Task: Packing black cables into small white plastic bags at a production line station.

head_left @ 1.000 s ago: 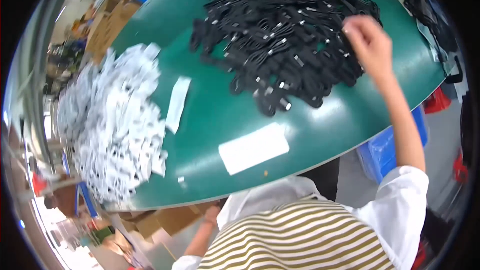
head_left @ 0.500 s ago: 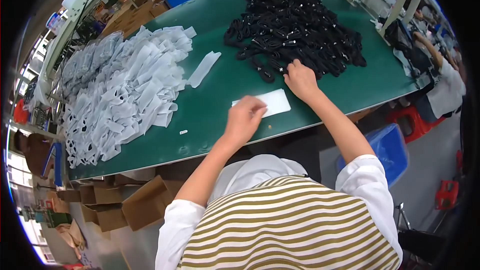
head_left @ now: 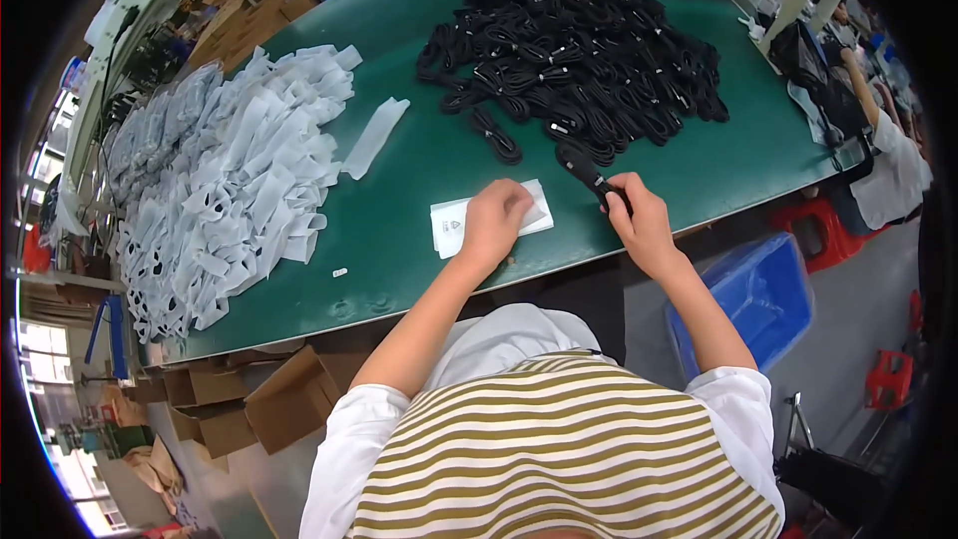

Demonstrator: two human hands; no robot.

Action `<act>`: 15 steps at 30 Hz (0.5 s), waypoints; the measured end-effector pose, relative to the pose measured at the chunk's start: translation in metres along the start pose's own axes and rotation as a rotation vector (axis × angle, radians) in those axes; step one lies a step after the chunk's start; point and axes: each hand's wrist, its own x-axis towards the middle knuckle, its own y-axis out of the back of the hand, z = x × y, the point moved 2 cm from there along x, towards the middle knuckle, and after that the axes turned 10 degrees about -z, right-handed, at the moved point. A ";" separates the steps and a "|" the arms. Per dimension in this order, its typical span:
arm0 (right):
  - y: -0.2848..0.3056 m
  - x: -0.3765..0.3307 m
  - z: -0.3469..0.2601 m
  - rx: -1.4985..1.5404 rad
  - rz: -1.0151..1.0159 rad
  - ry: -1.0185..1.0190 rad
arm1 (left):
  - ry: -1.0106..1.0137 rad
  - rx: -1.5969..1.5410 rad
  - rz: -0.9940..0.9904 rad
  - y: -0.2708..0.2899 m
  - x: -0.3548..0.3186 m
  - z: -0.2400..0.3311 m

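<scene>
My right hand (head_left: 644, 228) grips one end of a coiled black cable (head_left: 579, 166), held just in front of the big heap of black coiled cables (head_left: 569, 50). To its left, my left hand (head_left: 495, 224) rests over a small stack of flat white bags (head_left: 449, 229), with thumb and fingers pinched on the top bag near its right end. Part of the stack is hidden beneath that hand. A single coiled cable (head_left: 494, 134) lies apart from the heap, toward me.
On the green table (head_left: 389, 210), a wide pile of whitish filled sleeves (head_left: 249, 160) covers the left side. One sleeve (head_left: 375, 138) and a tiny white piece (head_left: 339, 272) lie apart. Below are a blue bin (head_left: 743, 304) and cardboard boxes (head_left: 289, 401). Another person's arm (head_left: 863, 90) shows at far right.
My right hand has drawn a coiled cable out of the heap and brought it toward me. The left hand stays at the white bags, its fingers now on the top one.
</scene>
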 end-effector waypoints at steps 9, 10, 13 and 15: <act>-0.001 -0.004 -0.019 -0.480 -0.206 0.397 | 0.040 -0.224 0.046 0.007 -0.005 0.004; -0.003 -0.003 -0.020 -0.484 -0.209 0.391 | -0.044 -0.217 0.041 0.010 -0.006 0.006; -0.011 0.001 -0.018 0.011 -0.344 0.062 | -0.210 -0.215 0.033 0.020 -0.009 0.017; -0.017 0.008 -0.019 0.258 -0.385 -0.171 | -0.403 -0.018 0.017 0.028 -0.011 0.025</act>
